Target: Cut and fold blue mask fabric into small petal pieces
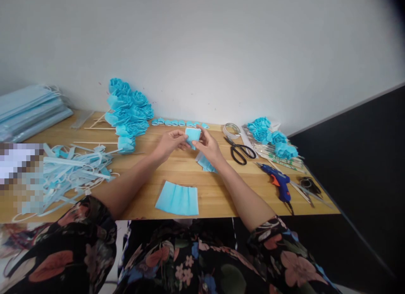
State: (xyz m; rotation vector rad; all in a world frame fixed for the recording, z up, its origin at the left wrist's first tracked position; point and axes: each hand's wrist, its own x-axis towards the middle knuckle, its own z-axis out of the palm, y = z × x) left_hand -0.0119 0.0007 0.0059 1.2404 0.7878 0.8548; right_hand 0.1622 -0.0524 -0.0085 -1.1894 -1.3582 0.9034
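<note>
Between my two hands, a small folded piece of blue mask fabric (193,135) is held up over the middle of the table. My left hand (171,143) pinches its left edge, and my right hand (207,145) grips its right side with the thumb on the front. Under my right wrist lie some light blue cut pieces (206,162), partly hidden by the arm. Closer to me, a pleated blue fabric rectangle (177,198) lies flat near the table's front edge. Behind my hands, small blue rolled pieces (172,122) stand in a row.
Blue fabric flowers (129,106) on sticks lie at the back left, more flowers (262,131) at the right. Cut mask strips (79,167) and stacked masks (30,110) occupy the left. Black-handled scissors (239,151), a tape roll (231,130) and a blue glue gun (278,180) lie right.
</note>
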